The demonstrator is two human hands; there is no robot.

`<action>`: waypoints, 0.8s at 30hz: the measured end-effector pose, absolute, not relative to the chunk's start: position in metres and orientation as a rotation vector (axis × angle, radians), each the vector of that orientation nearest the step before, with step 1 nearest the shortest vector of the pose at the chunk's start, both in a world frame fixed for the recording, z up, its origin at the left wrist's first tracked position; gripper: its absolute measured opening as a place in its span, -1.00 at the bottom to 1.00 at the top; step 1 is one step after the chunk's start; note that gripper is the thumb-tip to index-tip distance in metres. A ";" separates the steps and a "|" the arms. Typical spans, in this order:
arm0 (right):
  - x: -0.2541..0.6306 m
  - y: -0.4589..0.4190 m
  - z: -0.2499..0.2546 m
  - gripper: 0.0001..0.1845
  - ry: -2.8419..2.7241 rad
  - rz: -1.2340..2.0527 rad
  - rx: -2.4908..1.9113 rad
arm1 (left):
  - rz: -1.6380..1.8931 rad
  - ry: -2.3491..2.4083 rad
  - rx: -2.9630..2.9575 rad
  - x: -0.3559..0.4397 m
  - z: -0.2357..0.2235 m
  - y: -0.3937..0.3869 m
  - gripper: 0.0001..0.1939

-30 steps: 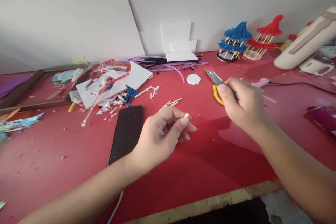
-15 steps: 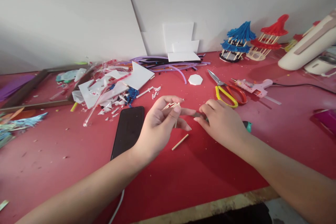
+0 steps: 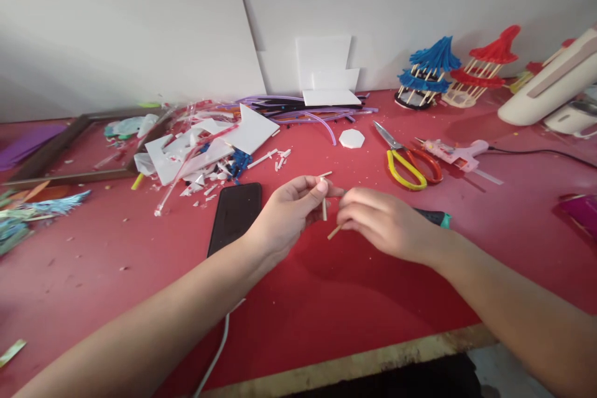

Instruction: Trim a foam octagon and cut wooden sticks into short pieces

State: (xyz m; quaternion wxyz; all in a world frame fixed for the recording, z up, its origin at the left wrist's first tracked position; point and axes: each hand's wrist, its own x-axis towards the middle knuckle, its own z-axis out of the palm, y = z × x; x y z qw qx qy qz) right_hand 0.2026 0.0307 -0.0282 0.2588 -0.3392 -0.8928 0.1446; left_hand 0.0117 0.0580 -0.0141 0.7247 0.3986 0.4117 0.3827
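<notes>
My left hand (image 3: 298,202) is closed, with a short wooden stick (image 3: 324,208) pinched between thumb and fingers and pointing down. My right hand (image 3: 373,217) is closed on another wooden stick (image 3: 334,232), whose end pokes out below the fingers. The fingertips of both hands are close together over the red table. Just past the left fingers, one more stick (image 3: 325,174) shows. Scissors (image 3: 407,169) with one yellow and one red handle lie beyond my right hand. A dark tool with a green tip (image 3: 441,217) is partly hidden behind my right wrist.
A black phone (image 3: 236,214) lies left of my hands. White foam scraps (image 3: 205,152) and purple pipe cleaners (image 3: 321,118) lie behind. A white octagon (image 3: 351,138), pink glue gun (image 3: 457,152), blue-roofed model (image 3: 425,78) and red-roofed model (image 3: 480,71) stand to the right.
The scissors have left my right hand and lie on the table. My right hand came down beside my left and now holds a stick, where one lay on the table before.
</notes>
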 end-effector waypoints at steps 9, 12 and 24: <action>0.216 0.029 -0.014 -0.79 -2.289 0.267 -0.753 | 0.583 0.896 0.891 0.010 -0.009 0.056 -0.58; 0.216 0.030 -0.017 -0.85 -2.212 0.276 -0.786 | 0.569 0.845 0.898 0.008 -0.005 0.056 -0.56; 0.205 0.021 -0.027 -0.38 -1.873 0.567 -1.003 | 0.745 0.874 0.820 0.010 -0.004 0.056 -0.61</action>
